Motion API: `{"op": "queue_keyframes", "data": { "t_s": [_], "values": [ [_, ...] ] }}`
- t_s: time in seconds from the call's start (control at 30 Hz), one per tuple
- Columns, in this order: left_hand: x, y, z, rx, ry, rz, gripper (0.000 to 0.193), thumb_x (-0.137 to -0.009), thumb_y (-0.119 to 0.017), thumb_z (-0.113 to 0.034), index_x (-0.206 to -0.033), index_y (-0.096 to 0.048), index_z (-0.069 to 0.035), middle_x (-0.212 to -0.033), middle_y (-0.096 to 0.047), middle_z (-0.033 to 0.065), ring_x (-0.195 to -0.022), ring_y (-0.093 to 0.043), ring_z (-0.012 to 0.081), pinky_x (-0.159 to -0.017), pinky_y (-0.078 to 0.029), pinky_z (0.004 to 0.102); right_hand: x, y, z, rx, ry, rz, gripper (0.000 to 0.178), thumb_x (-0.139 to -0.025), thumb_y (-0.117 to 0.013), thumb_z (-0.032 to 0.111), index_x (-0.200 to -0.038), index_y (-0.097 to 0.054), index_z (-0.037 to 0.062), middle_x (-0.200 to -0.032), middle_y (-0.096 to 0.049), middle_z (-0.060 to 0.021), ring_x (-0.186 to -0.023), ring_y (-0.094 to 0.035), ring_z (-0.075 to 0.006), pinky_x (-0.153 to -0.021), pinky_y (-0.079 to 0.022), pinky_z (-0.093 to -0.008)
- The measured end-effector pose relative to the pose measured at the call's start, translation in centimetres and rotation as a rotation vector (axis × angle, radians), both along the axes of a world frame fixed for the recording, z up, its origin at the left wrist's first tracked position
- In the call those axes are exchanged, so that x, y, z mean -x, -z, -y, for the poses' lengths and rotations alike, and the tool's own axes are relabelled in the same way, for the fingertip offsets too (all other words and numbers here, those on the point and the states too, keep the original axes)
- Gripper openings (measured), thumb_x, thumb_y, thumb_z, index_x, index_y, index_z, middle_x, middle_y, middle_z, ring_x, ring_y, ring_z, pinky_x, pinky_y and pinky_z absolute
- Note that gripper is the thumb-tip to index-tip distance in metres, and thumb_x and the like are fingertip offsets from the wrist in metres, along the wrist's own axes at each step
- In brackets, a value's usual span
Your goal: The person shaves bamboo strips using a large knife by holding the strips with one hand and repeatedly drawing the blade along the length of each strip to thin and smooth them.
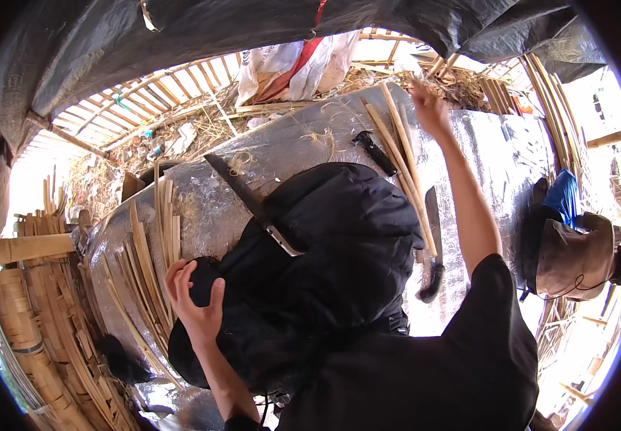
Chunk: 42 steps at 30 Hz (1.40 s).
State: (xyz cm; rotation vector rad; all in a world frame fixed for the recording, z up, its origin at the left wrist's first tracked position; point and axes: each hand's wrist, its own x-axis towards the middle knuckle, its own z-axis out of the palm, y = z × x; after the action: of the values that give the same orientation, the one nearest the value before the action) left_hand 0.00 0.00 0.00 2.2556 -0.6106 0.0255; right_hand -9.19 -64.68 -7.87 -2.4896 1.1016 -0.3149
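Note:
My left hand (pixel 197 293) is raised beside my left knee, fingers curved and apart, holding nothing visible. Thin bamboo strips (pixel 149 269) lie on the silver sheet just left of it. Across my black-clothed lap rests a long, dark-bladed knife (pixel 248 197), tip pointing far left. My right arm stretches far forward, and the right hand (pixel 431 108) is over the sheet's far edge; its fingers look extended, partly washed out by glare. Long bamboo strips (pixel 394 147) lean against my right leg. Beside them lie a second knife (pixel 434 276) and a black-handled tool (pixel 376 153).
The silver sheet (pixel 483 165) covers the ground, with curled shavings (pixel 241 164) on it. Bamboo poles (pixel 34 337) are stacked at left. A brown bag (pixel 575 258) with blue plastic sits at right. Dark tarpaulin (pixel 181 36) hangs overhead; white sacks (pixel 296 68) hang at the back.

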Motion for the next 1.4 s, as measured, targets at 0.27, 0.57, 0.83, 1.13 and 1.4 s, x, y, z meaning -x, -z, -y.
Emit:
{"op": "queue_keyframes", "data": {
  "t_s": [0.27,0.57,0.83,1.13,1.4],
  "values": [
    [-2.5,-1.5,-4.7,-0.096,-0.17,0.062,0.047,-0.086,-0.079,-0.023,-0.127,-0.061,-0.009,-0.134,-0.055,0.0119,-0.119,-0.055,0.0279,-0.084,-0.045,0.0372,4.2,11.2,-7.6,0.112,-0.094,-0.221,0.071,-0.086,-0.074,0.032,-0.147,-0.047,0.0071,-0.122,-0.06,-0.0309,-0.11,-0.06,-0.0442,-0.098,-0.049,-0.0463],
    [-4.5,0.5,-7.3,-0.08,-0.286,-0.104,0.041,-0.089,-0.078,-0.028,-0.123,-0.064,-0.009,-0.123,-0.061,0.0082,-0.101,-0.058,0.025,-0.081,-0.047,0.0378,5.2,12.4,-2.2,-0.049,0.039,-0.591,0.078,-0.086,-0.072,0.048,-0.144,-0.046,0.0028,-0.142,-0.05,-0.0287,-0.121,-0.057,-0.0479,-0.1,-0.05,-0.0518],
    [-12.1,8.5,-14.7,-0.305,-0.342,-0.307,0.048,-0.087,-0.076,-0.035,-0.123,-0.066,-0.004,-0.118,-0.067,0.0186,-0.106,-0.065,0.0307,-0.091,-0.051,0.04,-8.9,3.4,-24.7,0.163,-0.449,0.117,0.045,-0.093,-0.067,0.03,-0.126,-0.06,0.0012,-0.121,-0.064,-0.0232,-0.114,-0.06,-0.0424,-0.099,-0.048,-0.0485],
    [-14.7,14.7,-18.7,-0.433,-0.403,-0.321,0.043,-0.083,-0.076,-0.031,-0.115,-0.067,-0.004,-0.106,-0.068,0.0226,-0.108,-0.063,0.0392,-0.099,-0.049,0.0444,-9.3,4.5,-44.1,-0.277,-0.699,-0.405,0.073,-0.086,-0.072,0.02,-0.146,-0.033,0.0022,-0.126,-0.052,-0.0287,-0.1,-0.065,-0.0486,-0.086,-0.056,-0.0529],
    [-12.6,15.2,-27.1,-0.598,-0.77,-0.268,0.052,-0.08,-0.081,-0.038,-0.119,-0.067,-0.006,-0.124,-0.059,0.0195,-0.121,-0.055,0.0367,-0.106,-0.042,0.046,-8.0,8.2,-41.9,-0.321,-0.713,-0.126,0.064,-0.084,-0.07,0.013,-0.139,-0.039,0.0068,-0.119,-0.053,-0.0229,-0.097,-0.064,-0.046,-0.08,-0.055,-0.0525]
  ]
}}
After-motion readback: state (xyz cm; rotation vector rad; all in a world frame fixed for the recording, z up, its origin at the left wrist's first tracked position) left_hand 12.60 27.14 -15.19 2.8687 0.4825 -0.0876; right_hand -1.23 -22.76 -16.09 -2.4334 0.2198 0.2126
